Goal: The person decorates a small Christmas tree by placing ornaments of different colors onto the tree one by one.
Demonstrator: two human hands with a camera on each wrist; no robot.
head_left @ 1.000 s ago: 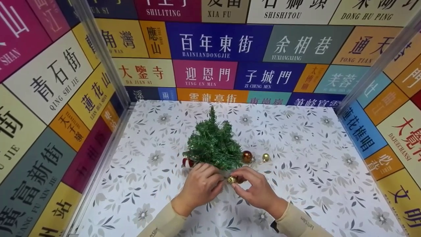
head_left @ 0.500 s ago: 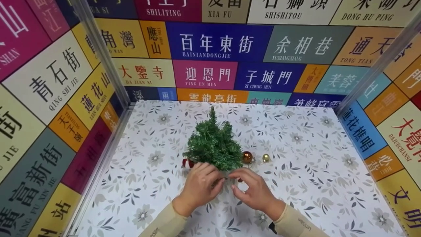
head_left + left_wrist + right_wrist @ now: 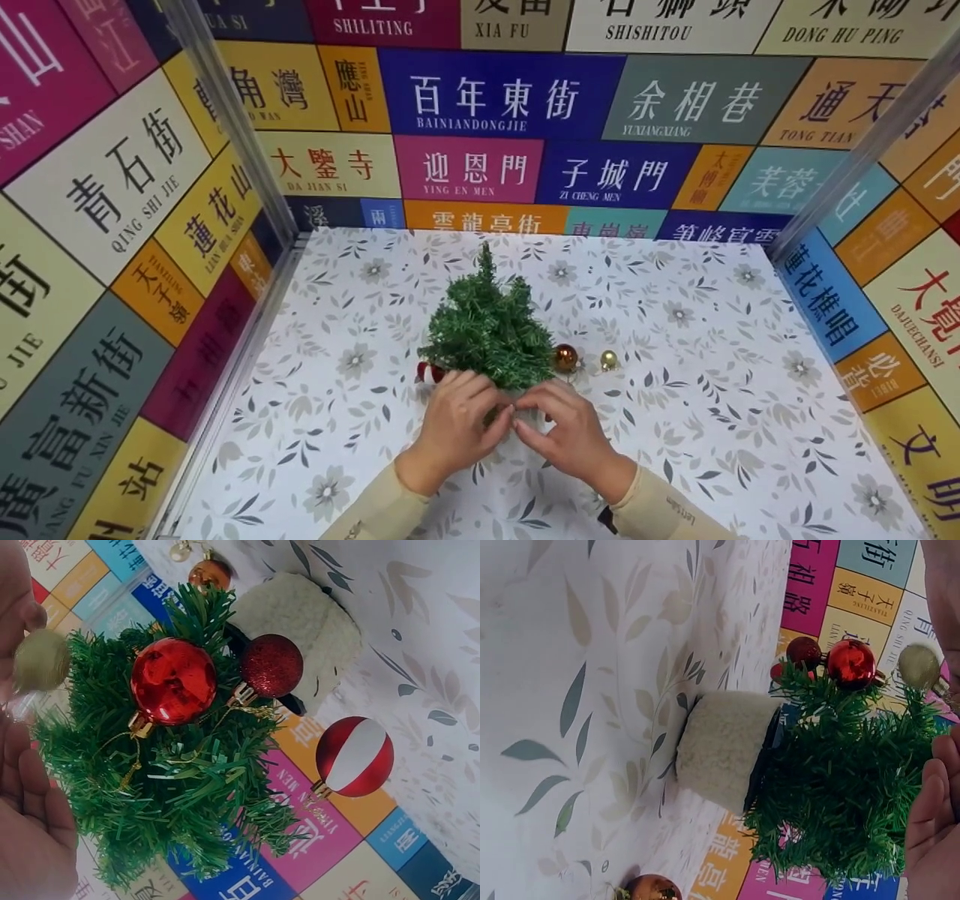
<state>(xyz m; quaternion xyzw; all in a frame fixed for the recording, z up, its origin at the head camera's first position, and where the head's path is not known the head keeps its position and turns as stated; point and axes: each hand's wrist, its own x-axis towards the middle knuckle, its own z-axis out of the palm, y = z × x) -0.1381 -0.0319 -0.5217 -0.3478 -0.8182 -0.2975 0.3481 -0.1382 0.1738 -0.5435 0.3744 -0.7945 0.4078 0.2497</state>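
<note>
A small green Christmas tree stands on a pale fleecy base. In front of it my left hand and right hand meet fingertip to fingertip. Between them hangs a gold Christmas bauble, its cap turned up toward the fingers; the head view hides it behind the hands. Both hands appear to pinch its hanging cord, although the cord is barely visible. A shiny red bauble, a dark red glitter bauble and a red-and-white striped bauble are on the tree's front and left side.
To the right of the tree, a copper-coloured bauble and a small gold bauble lie on the floral-patterned table. Walls printed with colourful street signs enclose the back and both sides.
My right hand has let go of the gold bauble's body, and its thumb and fingertips have moved left to the left fingertips. The bauble has passed out of the head view. My left hand barely moves.
</note>
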